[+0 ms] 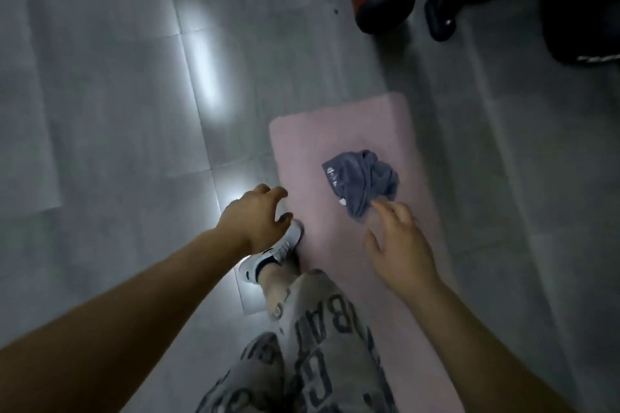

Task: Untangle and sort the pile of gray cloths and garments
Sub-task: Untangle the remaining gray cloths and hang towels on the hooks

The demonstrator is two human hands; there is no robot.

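Forearms out, I spread my right hand (399, 245) wide beside the crumpled gray cloth (359, 178) on the pink mat (335, 131), ready to grab it; my left hand (251, 218) is loose and empty.

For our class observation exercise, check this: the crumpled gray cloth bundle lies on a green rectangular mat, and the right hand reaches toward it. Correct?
Wrong colour: in the head view the crumpled gray cloth bundle lies on a pink rectangular mat, not a green one. The right hand does reach toward it.
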